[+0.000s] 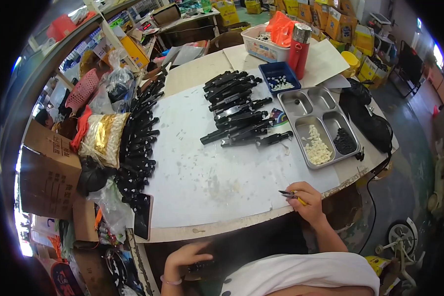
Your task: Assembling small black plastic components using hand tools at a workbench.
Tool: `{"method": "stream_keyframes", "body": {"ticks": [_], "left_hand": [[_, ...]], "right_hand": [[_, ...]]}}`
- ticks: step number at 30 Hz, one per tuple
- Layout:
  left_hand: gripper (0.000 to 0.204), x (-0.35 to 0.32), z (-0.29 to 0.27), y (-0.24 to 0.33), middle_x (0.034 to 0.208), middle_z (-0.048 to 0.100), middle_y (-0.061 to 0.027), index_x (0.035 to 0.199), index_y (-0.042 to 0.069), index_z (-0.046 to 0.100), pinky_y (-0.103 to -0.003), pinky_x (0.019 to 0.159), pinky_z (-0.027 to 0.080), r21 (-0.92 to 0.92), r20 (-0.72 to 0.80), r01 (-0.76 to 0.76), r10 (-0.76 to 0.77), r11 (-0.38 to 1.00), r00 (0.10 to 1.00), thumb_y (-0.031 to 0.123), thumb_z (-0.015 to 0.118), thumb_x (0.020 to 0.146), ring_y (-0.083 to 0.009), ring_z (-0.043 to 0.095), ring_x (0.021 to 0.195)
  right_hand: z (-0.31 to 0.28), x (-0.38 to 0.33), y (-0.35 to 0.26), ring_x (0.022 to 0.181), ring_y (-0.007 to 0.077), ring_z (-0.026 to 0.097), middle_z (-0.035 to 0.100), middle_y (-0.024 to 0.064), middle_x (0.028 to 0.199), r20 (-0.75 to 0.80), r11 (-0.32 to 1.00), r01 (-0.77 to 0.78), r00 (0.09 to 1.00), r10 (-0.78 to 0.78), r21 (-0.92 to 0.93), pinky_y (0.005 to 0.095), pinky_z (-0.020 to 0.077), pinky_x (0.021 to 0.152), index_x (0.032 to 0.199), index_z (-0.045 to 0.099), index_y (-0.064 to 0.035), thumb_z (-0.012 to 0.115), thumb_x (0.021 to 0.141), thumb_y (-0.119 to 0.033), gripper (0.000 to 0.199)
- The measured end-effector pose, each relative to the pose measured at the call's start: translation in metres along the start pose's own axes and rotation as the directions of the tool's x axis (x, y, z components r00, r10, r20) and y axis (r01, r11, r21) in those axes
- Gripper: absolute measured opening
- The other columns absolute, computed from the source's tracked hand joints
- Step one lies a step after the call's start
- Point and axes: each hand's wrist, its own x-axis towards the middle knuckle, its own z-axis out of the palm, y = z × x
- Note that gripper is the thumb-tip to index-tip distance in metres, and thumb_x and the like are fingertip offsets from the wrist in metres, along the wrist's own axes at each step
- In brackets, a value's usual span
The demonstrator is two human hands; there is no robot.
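In my right hand (308,201), at the table's near edge, is a pair of small pliers (287,194) with dark jaws and yellow handles. Their jaws point left over the white sheet. My left hand (186,256) hovers off the near edge, over my lap, slightly blurred, its fingers stretched out and apart. Beneath it is something dark that I cannot make out. Several black elongated plastic parts (237,118) lie in a loose stack at the middle of the table. More black parts (139,143) form a long row along the left edge.
Right of the stack sits a metal compartment tray (301,157) with cream pieces (316,150) and black pieces (344,141). Behind it stand a blue bin (265,74), a red flask (298,54) and a white tub (254,45). A phone (143,217) lies at the near left corner.
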Motion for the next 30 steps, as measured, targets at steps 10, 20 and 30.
{"method": "stream_keyframes", "body": {"ticks": [10, 20, 30], "left_hand": [[0.034, 0.255, -0.089, 0.161, 0.12, 0.058, -0.0148, 0.121, 0.005, 0.056, -0.038, 0.092, 0.045, 0.373, -0.524, -0.606, 0.698, 0.703, 0.487, 0.011, 0.058, 0.087, -0.0329, 0.055, 0.108], [0.027, 0.252, -0.054, 0.155, 0.098, 0.059, -0.015, 0.105, 0.003, 0.058, -0.04, 0.077, 0.049, 0.309, -0.648, -0.429, 0.518, 0.849, 0.558, 0.015, 0.064, 0.082, -0.0334, 0.06, 0.091], [0.024, 0.158, -0.043, 0.126, 0.082, 0.062, -0.0101, 0.103, 0.004, 0.064, -0.034, 0.06, 0.047, 0.344, -0.817, -0.352, 0.462, 0.871, 0.345, 0.018, 0.066, 0.084, -0.0274, 0.058, 0.068]], "right_hand": [[0.022, 0.003, -0.03, 0.08, 0.0271, 0.062, 0.064, 0.0128, 0.089, -0.064, 0.993, 0.037, 0.998, -0.03, 0.112, 0.0319, 0.0498, 0.07, 0.072, 0.057, 0.0038, 0.071, 0.068, -0.001, 0.015], [0.0, 0.0, -0.014, 0.081, 0.0291, 0.061, 0.063, 0.0162, 0.091, -0.227, 0.951, -0.182, 0.966, 0.125, -0.249, 0.0332, 0.0479, 0.071, 0.081, 0.061, 0.006, 0.068, 0.077, -0.006, 0.014], [0.046, 0.027, -0.018, 0.082, 0.0313, 0.06, 0.063, 0.0155, 0.092, -0.077, 0.959, -0.241, 0.97, 0.231, -0.15, 0.0361, 0.0477, 0.072, 0.083, 0.061, 0.0046, 0.066, 0.083, -0.01, 0.016]]}}
